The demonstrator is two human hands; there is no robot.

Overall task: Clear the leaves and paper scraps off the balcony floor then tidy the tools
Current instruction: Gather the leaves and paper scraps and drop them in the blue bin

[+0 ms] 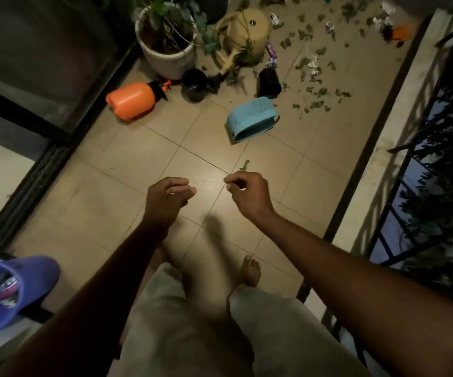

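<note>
Green leaves (316, 92) and white paper scraps (313, 62) lie scattered over the far right of the tiled balcony floor (127, 164). One small green leaf (245, 165) lies alone just beyond my right hand (249, 194). Both hands hover above the floor with loosely curled fingers and hold nothing; my left hand (169, 200) is level with the right. An orange spray bottle (131, 100) lies on its side, and a blue basket (251, 122) is tipped over in the middle. A beige watering can (247, 34) lies toppled at the back.
A white pot with a plant (165, 42) stands at the back left, beside two black pots (194, 84) (268, 83). A purple bin (10, 289) sits at the lower left. A sliding-door track (43, 164) runs along the left, a railing (410, 164) along the right. My bare feet (251, 270) stand below.
</note>
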